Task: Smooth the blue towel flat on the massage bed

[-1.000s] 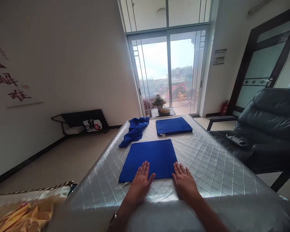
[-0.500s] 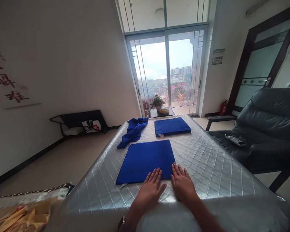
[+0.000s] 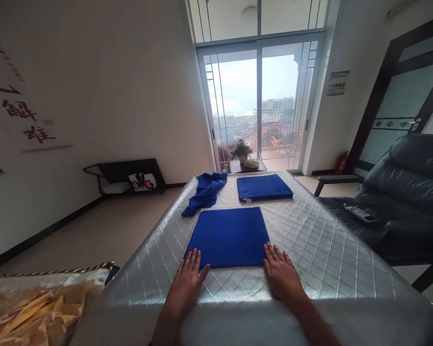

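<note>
A folded blue cloth [image 3: 233,235] lies flat in a near-square on a silver quilted table cover [image 3: 303,254]. My left hand [image 3: 189,276] rests palm down with its fingers stretched over the cloth's near left corner. At the near right corner, my right hand [image 3: 279,269] lies flat, fingertips touching the cloth's edge. Neither hand grips anything. Farther back sits a stack of folded blue cloth [image 3: 265,186], with a small white tag on its near edge. A crumpled blue cloth [image 3: 206,192] is at the far left of the cover.
A dark armchair [image 3: 411,192] with a grey device on its seat stands close on the right. Yellow fabric [image 3: 39,317] is heaped at the lower left. Beyond the far edge, a small table with a potted plant [image 3: 241,151] stands before sliding glass doors. A black rack is by the left wall.
My left hand has slid left along the near edge to the cloth's left corner. My right hand stays at the right corner. The view has shifted slightly left.
</note>
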